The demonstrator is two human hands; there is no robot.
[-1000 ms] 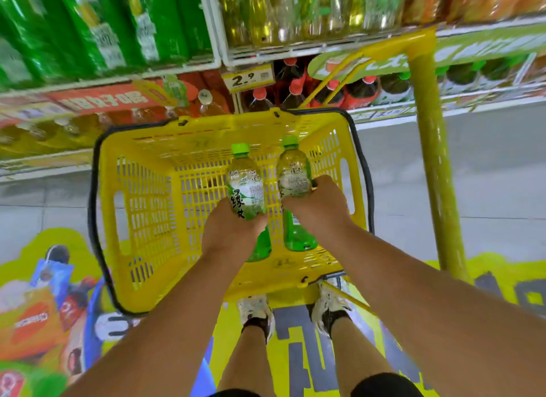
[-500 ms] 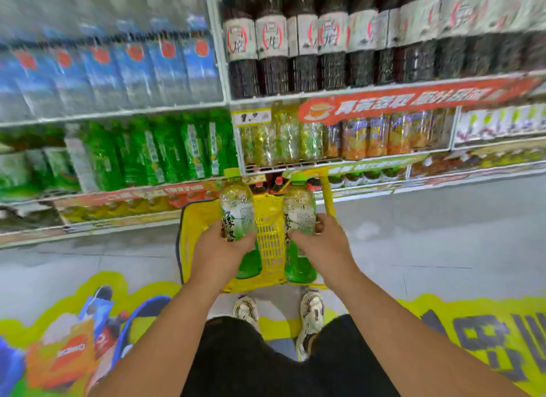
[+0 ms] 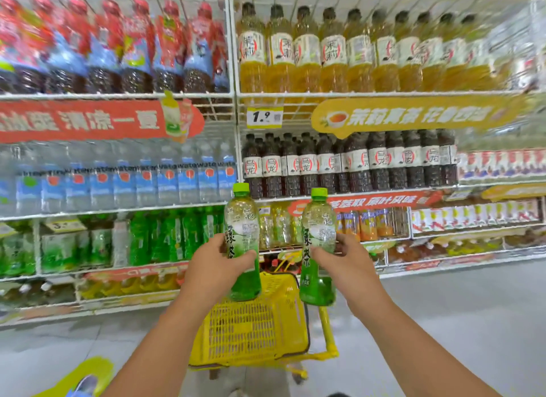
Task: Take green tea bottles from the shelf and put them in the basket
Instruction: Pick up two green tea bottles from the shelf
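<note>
Left hand (image 3: 215,266) grips one green tea bottle (image 3: 243,243), right hand (image 3: 345,266) another (image 3: 317,248); raised above basket (image 3: 251,322), sloppy drop could miss.

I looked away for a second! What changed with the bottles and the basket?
Both hands lifted their green tea bottles up and out of the yellow basket, toward the shelves. The view tilted up too. Unchanged: the left hand grips the left bottle, the right hand grips the right bottle, both upright.
</note>
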